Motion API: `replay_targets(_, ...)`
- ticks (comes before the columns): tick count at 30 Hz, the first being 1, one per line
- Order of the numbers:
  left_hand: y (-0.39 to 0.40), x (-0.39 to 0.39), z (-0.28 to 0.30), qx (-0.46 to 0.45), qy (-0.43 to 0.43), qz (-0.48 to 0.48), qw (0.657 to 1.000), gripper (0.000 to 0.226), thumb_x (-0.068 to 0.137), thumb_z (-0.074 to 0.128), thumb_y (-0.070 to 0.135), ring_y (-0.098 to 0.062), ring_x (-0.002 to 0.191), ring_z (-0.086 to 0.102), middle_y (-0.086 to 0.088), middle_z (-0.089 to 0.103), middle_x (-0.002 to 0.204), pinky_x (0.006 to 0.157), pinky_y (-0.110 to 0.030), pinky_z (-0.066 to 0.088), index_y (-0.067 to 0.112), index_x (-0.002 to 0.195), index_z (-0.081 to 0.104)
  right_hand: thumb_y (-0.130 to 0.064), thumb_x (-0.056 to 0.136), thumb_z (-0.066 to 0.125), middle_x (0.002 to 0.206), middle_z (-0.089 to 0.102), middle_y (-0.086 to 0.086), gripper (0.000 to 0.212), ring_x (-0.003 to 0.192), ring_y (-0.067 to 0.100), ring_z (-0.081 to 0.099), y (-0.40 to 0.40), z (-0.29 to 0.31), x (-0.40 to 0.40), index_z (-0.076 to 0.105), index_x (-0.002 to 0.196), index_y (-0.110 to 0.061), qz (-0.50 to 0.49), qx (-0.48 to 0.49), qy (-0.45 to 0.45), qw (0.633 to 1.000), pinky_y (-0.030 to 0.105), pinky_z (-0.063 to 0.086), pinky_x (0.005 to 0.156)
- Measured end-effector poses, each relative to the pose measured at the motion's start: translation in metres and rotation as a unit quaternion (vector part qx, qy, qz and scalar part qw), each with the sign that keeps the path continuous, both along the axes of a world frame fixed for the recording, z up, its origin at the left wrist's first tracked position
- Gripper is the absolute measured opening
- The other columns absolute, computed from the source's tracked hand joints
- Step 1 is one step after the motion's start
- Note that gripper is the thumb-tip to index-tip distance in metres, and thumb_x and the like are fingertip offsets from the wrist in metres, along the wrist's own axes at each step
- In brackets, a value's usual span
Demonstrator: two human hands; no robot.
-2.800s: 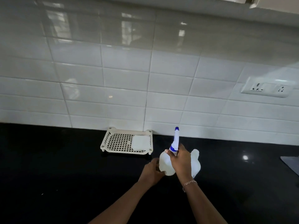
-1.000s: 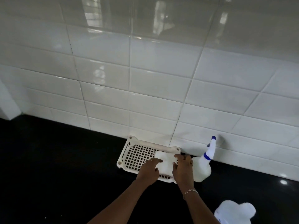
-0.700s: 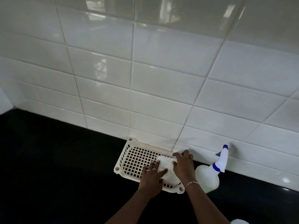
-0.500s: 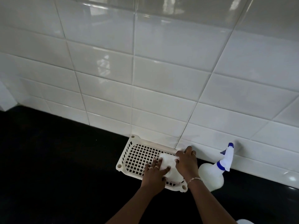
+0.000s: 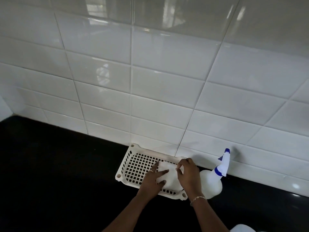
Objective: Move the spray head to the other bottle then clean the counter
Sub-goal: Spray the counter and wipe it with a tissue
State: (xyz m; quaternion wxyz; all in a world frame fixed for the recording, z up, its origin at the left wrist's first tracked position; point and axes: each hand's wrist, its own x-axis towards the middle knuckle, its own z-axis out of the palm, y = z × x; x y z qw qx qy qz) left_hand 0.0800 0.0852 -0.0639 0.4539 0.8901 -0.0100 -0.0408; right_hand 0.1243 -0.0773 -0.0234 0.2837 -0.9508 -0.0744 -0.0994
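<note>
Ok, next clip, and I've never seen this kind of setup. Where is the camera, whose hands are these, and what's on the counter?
There is no machine here: a person wears one wide-angle camera on the head, looking forward and down, so the arms enter from the bottom. The left hand and right hand both rest on a white folded cloth lying in a white perforated tray against the tiled wall. The fingers touch the cloth; whether they grip it yet is unclear. Beside the tray, to the right, a white bottle stands upright on the black counter with the blue-and-white spray head on it. A white shape at the bottom edge may be the other bottle.
</note>
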Motion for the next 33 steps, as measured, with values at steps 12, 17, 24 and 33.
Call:
replay_targets(12,0.001,-0.056,0.070,-0.464,0.321,0.161,0.810,0.078,0.086,0.040,0.070,-0.031,0.073,0.070,-0.017,0.075,0.075,0.065,-0.036,0.059,-0.001,0.082,0.072,-0.011,0.082,0.066,0.094,0.070,-0.008,0.016,0.089,0.008,0.064,-0.001,0.034,-0.094,0.067,0.096,-0.019,0.112,0.071,-0.086,0.987,0.023,0.052,0.079)
replay_targets(17,0.023,-0.096,0.074,-0.399,0.359,0.172,0.826,0.018,0.092,0.058,0.019,-0.021,0.060,0.062,-0.008,0.066,0.054,0.053,-0.030,0.055,0.005,0.083,0.058,-0.003,0.079,0.061,0.103,0.070,-0.011,0.024,0.100,0.004,0.062,-0.002,0.024,-0.157,0.067,0.095,-0.020,0.211,0.043,-0.051,0.975,0.022,0.049,0.089)
replay_targets(24,0.060,-0.145,0.051,-0.232,0.397,0.167,0.872,0.005,0.089,0.061,0.008,-0.018,0.062,0.064,-0.010,0.063,0.075,0.047,-0.029,0.057,0.003,0.091,0.059,0.001,0.076,0.061,0.112,0.068,-0.008,0.027,0.109,0.005,0.059,0.006,-0.009,-0.208,0.069,0.089,-0.021,0.219,0.028,0.001,0.975,0.022,0.044,0.096)
replay_targets(33,0.092,-0.181,0.030,-0.101,0.310,0.144,0.934,0.010,0.081,0.073,0.006,-0.020,0.053,0.066,-0.016,0.068,0.069,0.053,-0.033,0.060,-0.001,0.080,0.066,-0.005,0.071,0.049,0.109,0.068,-0.011,0.029,0.103,-0.015,0.050,0.031,-0.033,-0.237,0.071,0.078,-0.022,0.242,-0.019,0.098,0.965,0.017,0.040,0.101)
